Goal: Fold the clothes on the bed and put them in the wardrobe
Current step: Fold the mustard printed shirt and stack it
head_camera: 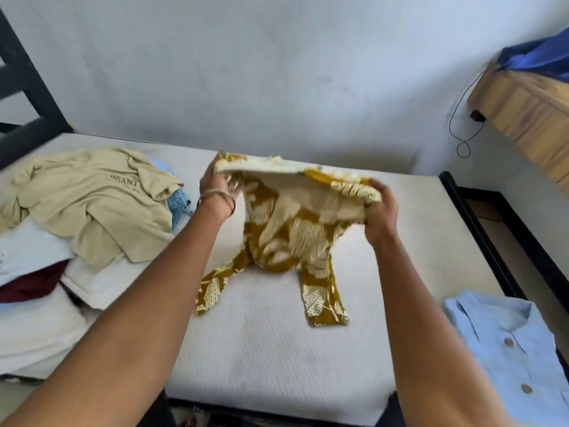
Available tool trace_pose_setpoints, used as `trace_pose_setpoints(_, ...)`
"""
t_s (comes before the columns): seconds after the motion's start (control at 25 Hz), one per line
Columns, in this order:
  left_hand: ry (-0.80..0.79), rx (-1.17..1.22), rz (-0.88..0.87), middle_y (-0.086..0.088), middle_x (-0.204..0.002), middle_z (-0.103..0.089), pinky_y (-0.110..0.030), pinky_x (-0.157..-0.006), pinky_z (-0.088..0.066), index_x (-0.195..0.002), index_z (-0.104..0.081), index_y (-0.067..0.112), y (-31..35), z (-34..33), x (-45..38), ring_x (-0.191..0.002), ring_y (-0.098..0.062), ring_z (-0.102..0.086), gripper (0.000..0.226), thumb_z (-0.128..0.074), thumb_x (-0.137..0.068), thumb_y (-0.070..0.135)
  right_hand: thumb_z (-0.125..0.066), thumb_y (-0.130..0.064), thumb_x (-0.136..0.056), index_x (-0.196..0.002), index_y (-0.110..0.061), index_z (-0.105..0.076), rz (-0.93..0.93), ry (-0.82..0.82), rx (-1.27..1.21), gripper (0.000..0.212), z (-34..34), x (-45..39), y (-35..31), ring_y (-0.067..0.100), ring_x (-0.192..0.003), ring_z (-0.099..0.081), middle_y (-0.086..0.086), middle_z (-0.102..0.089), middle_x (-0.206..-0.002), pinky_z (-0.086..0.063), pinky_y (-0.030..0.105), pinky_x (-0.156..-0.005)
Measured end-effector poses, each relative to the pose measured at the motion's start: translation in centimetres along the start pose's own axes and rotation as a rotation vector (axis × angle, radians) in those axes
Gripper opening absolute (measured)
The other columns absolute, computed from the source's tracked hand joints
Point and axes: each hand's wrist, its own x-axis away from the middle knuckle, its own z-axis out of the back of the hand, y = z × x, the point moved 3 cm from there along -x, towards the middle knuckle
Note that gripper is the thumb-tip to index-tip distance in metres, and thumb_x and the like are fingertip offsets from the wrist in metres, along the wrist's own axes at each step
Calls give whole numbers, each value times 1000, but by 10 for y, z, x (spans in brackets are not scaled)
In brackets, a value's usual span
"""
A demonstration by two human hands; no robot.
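While both hands (215,184) (380,208) pinch mustard patterned garment (292,235), beige shirt (101,195) reads "ANT"

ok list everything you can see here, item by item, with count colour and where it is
patterned garment: 1, mustard and cream, held up over the middle of the mattress, lower ends trailing on it
beige t-shirt: 1, beige with dark lettering, top of the pile at left
clothes pile: 1 heap, white, maroon and pale blue pieces, left side of the bed
blue shirt: 1, light blue with buttons, right edge of the bed
mattress: 1, white, centre
bed frame: 1, black, along the right side
wooden furniture: 1, light wood, upper right, blue cloth on top
cable: 1, black, hanging on the wall at right
left hand: 1, grip on the garment's left edge
right hand: 1, grip on the garment's right edge
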Motion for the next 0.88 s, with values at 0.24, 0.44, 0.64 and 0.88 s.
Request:
trace_pose_setpoints(0.24,-91,180,-224,-7,-104,-67,-35,-83,-55,-117,-66,21,45,-4,-4,-93,-22,-67,37,-68,-82,31,-28,13,-67,-121,-35,-56,221,-60,42,77,5,-3,-43,15,-110,-60,2,-60,-127,-57,31,-82)
trace_pose_setpoints(0.44,250,-671,-366,-11,-99,-69,-49,-91,-51,-93,-73,15,-42,172,26,-100,-32,-63,39,-49,-71,-5,-39,2,-75,-111,-31,-67,-204,9,730,57,70,72,91,31,-101,-62,11,-67,-117,-51,34,-76)
trace_pose_setpoints(0.64,13,-1872,-59,-17,-116,-63,-34,-91,-45,-113,-71,16,-103,266,83,-110,-35,-58,35,-49,-90,2,-38,-10,-92,-125,-42,-59,-516,-333,1297,50,123,159,171,28,-105,-62,7,-59,-123,-50,36,-85)
trace_pose_setpoints(0.88,-149,-2593,223,-5,-141,-40,-53,-105,-25,-132,-52,32,-142,262,113,-132,-30,-34,39,-33,-99,22,-40,-19,-98,-135,-22,-53,-430,-552,1973,39,88,191,162,41,-128,-40,18,-45,-142,-37,54,-96)
